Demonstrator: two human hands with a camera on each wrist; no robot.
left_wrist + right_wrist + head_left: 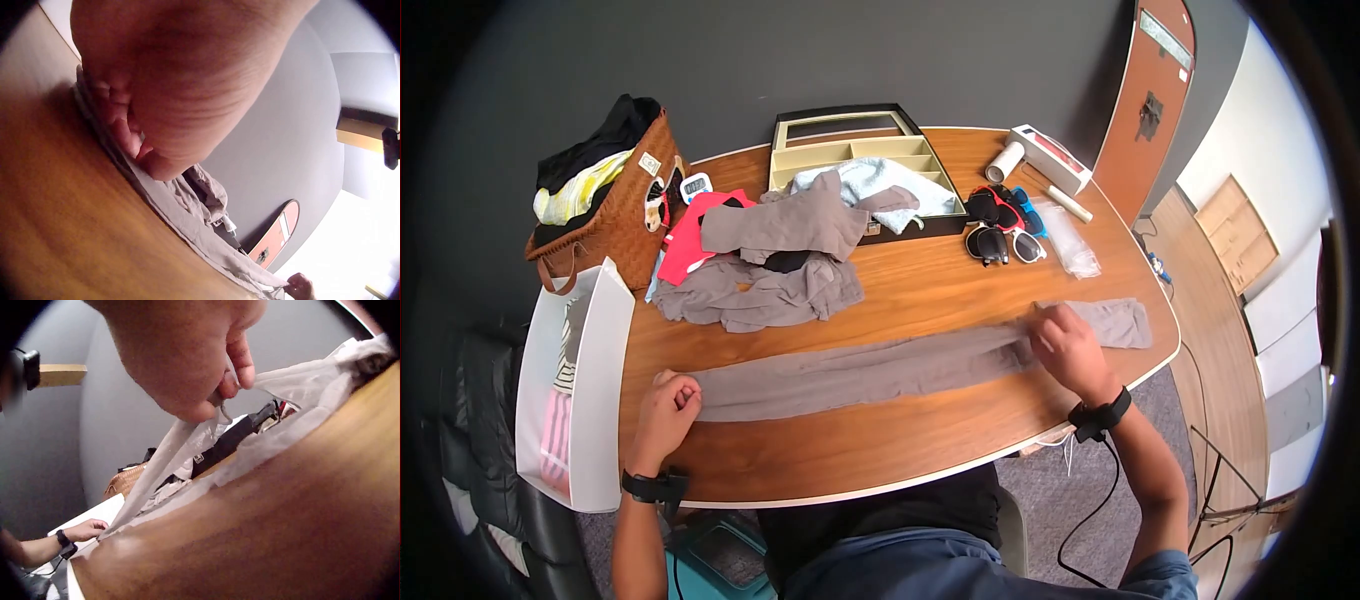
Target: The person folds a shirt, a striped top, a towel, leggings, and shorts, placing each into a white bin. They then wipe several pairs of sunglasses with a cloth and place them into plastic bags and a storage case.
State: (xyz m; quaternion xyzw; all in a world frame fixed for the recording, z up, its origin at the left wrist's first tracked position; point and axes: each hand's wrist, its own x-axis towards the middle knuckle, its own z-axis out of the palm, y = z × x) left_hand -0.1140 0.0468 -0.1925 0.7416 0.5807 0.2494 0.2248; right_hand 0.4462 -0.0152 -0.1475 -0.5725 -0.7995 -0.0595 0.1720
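A long grey-brown cloth lies stretched across the table between the two hands. At its left end the left hand pinches the cloth edge with curled fingers, close to the tabletop. The right hand pinches the cloth nearer its right end; in the right wrist view the fingers of that hand lift a fold of the cloth off the wood. Past the right hand, the cloth's end lies flat near the table's right edge. The left wrist view has the left hand over the cloth.
Behind lie a heap of grey-brown cloth and a red cloth. A woven basket and a white box stand left. Farther back are a divided case, several sunglasses, a plastic bag and a white carton.
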